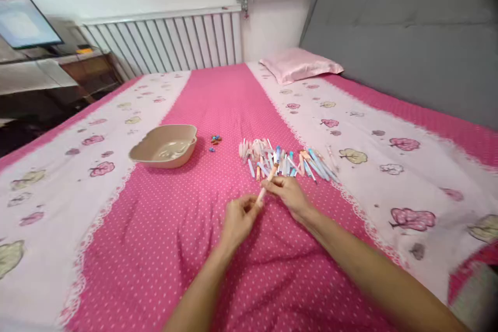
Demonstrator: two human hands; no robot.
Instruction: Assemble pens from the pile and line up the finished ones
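Observation:
Both my hands are on one slim pale peach pen [262,194] with a brownish upper end, tilted up and away from me. My left hand [239,220] pinches its lower end. Fingers of my right hand [287,193] close round it farther up, near the brown part. Just beyond the hands lies a loose heap of pens [319,166] in pink, white, blue and orange, pointing many ways. Left of the heap sit several tiny blue and brown pieces [216,139], too small to name.
A beige plastic basin [165,162] stands left on the pink dotted bedspread [155,228]. Farther back are a pink pillow [298,65], a grey padded headboard [397,36] and a white radiator [167,41]. At the far left, a monitor [27,21] stands on a desk.

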